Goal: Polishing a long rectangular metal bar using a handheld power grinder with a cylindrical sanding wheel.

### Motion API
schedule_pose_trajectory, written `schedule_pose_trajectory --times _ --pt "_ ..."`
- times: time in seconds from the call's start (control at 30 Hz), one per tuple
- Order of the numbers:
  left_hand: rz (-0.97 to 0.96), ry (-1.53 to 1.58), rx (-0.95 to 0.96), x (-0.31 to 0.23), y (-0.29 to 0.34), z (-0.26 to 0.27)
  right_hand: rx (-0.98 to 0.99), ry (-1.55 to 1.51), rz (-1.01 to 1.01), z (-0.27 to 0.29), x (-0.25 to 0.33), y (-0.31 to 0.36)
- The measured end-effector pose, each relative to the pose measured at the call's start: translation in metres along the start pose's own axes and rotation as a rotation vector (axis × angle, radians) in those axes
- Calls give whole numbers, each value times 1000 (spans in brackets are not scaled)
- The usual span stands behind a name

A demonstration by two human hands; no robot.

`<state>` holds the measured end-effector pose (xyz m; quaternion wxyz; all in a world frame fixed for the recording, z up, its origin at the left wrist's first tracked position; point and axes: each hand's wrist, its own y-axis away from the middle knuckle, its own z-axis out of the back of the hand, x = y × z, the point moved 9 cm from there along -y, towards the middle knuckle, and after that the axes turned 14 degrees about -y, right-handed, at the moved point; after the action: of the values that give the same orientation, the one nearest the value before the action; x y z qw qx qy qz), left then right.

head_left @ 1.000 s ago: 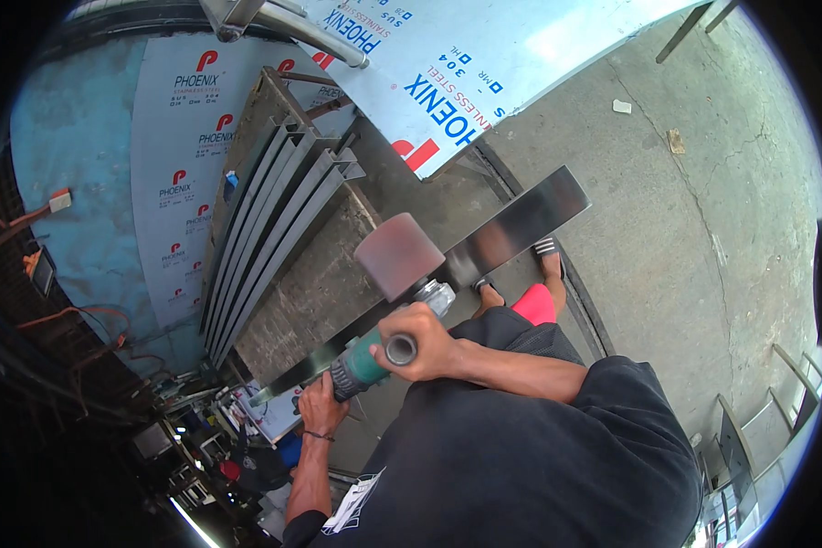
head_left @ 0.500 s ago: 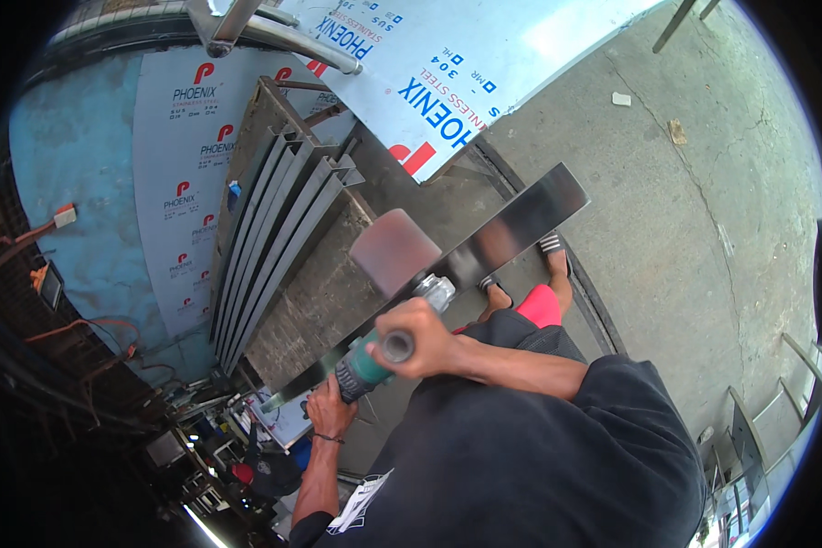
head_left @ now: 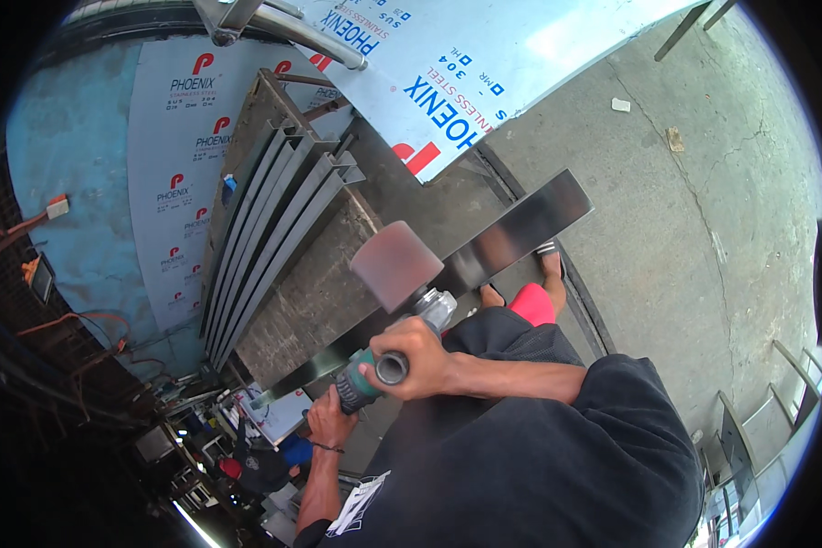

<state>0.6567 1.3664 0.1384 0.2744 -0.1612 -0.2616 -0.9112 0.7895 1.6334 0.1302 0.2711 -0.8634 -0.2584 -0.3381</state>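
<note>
Both my hands grip a green and black handheld drum sander (head_left: 354,385) with a reddish drum (head_left: 397,265) and a silver gear head (head_left: 438,306). My right hand (head_left: 413,358) is wrapped round its front, beside a dark round knob handle. My left hand (head_left: 331,418) is closed round the rear of its body. Below the tool lies a long, shiny flat metal bar (head_left: 521,233), running from lower left to upper right. Its far right end juts past the workbench (head_left: 315,292). The drum looks smeared and overlaps the bar's far edge; whether they touch I cannot tell.
Several grey metal channels (head_left: 279,224) lie along the bench's left side. A film-covered sheet (head_left: 521,55) lies at the far side. Orange cables (head_left: 78,324) hang at left. Another person in a red cap (head_left: 231,468) is at lower left. Metal frames (head_left: 740,438) stand at right.
The drum sander and both my hands have shifted slightly toward my body. The view has moved a little; the metal bar looks otherwise unchanged.
</note>
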Motion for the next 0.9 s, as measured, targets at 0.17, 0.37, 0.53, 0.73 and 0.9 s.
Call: schedule_pose_trajectory --times 0.17,0.37,0.53,0.73,0.9 --pt "-26 8 12 -9 -5 -1 -7 -2 -27 13 -3 3" --pt "-20 -35 20 -15 -13 11 -41 -17 22 26 4 1" --pt "-33 -76 50 -9 -15 14 -68 -50 24 28 0 6" --pt "-42 -64 21 -11 -19 14 -62 -35 -4 31 6 5" --pt "-46 -82 48 0 -13 18 -81 -85 41 21 -4 11"
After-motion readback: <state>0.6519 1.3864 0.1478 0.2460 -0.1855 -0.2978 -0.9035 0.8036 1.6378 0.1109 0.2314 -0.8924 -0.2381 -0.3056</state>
